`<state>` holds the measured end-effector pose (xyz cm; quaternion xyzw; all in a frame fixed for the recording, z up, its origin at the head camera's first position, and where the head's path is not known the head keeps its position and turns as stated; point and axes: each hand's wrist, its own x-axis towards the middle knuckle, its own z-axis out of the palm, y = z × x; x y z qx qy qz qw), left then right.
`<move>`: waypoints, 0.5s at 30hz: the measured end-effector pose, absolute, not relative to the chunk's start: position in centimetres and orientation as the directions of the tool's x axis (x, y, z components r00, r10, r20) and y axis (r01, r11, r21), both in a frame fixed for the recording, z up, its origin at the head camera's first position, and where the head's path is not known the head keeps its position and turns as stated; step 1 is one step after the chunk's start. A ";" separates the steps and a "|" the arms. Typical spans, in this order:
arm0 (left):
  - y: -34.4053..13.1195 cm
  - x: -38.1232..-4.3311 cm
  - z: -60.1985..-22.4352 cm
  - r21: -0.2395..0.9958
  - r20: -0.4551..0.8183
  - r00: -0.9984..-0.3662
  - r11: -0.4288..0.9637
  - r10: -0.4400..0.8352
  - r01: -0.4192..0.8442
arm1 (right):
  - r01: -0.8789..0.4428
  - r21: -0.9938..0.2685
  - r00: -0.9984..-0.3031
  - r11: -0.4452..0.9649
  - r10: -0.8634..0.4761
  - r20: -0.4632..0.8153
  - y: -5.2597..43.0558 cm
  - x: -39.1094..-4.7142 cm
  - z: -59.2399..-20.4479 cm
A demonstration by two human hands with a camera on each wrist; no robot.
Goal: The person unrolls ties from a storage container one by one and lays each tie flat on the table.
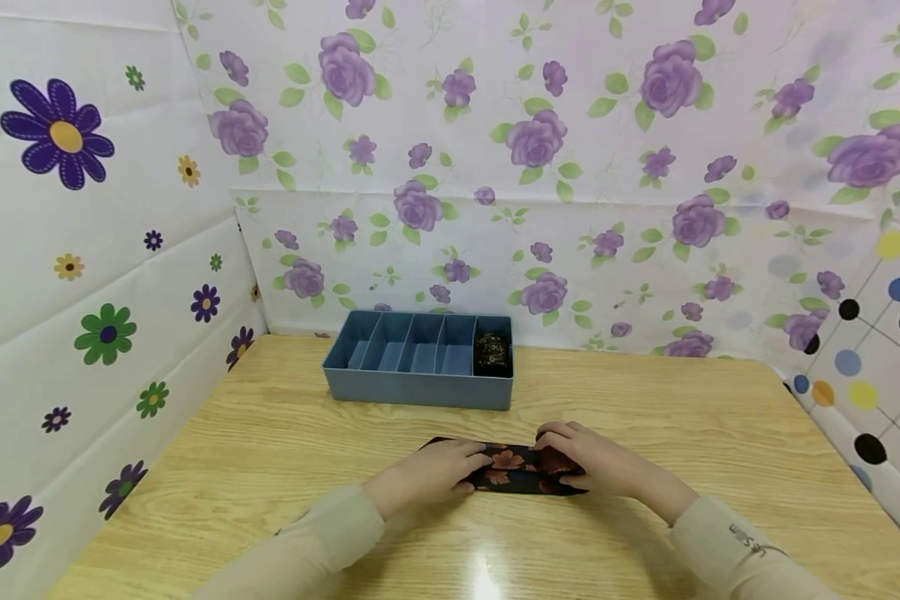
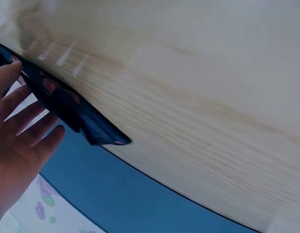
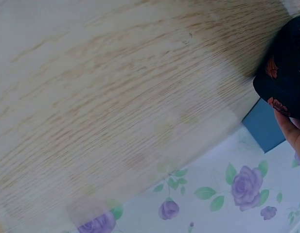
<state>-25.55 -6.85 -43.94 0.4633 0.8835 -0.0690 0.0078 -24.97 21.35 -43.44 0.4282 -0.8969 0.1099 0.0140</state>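
Observation:
A dark cloth (image 1: 512,472) with orange-red leaf prints lies on the table as a long folded strip. Over its left part rests my left hand (image 1: 437,472), fingers spread; in the left wrist view the thumb lies against the dark cloth (image 2: 67,104). My right hand (image 1: 594,457) grips the other end, where the fabric is raised and turned over toward the middle. The right wrist view has this rounded, folded end (image 3: 281,73) at its edge, with a fingertip of the right hand (image 3: 293,133) under it; the rest of that hand is cut off.
Behind the cloth stands a blue-grey divided box (image 1: 420,388). Its rightmost compartment holds a dark rolled item (image 1: 492,353) with a light pattern. Flower-printed sheets (image 1: 450,167) rise at the back and left of the wooden table (image 1: 645,400).

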 end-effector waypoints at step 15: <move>-4.1 -25.5 -43.9 -0.082 -0.126 -0.505 0.498 0.854 0.863 | -0.784 -0.137 -0.620 0.606 -0.774 0.126 21.3 -25.0 -43.4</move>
